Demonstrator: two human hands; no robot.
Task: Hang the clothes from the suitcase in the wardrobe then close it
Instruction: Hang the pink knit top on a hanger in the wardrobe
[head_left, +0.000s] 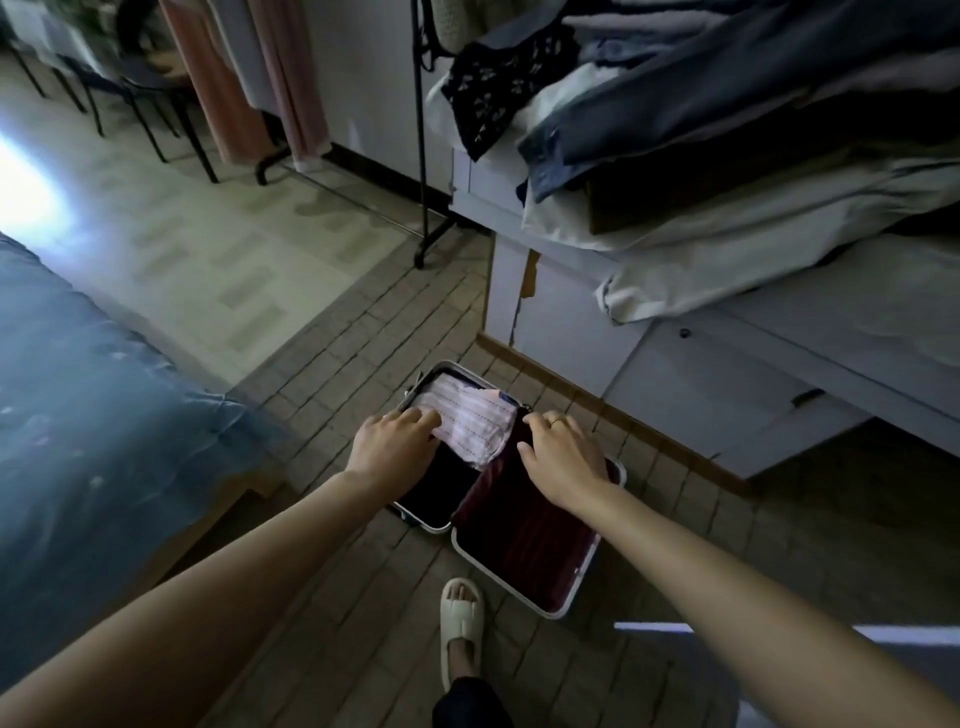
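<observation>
A small suitcase (524, 597) lies open on the tiled floor, dark red lining in the near half. A folded pink striped garment (470, 415) lies in its far half. My left hand (395, 441) grips the garment's left edge with curled fingers. My right hand (558, 452) lies over the middle of the suitcase by the garment's right edge, a ring on one finger; its fingertips are hidden, so whether it holds the cloth is unclear. No wardrobe shows plainly.
A blue-covered bed (78, 405) fills the left. A white cabinet (675, 374) piled with clothes (727, 130) stands on the right. A black rack pole (421, 135) and hanging pink clothes (234, 78) are at the back. My slippered foot (460, 618) is near.
</observation>
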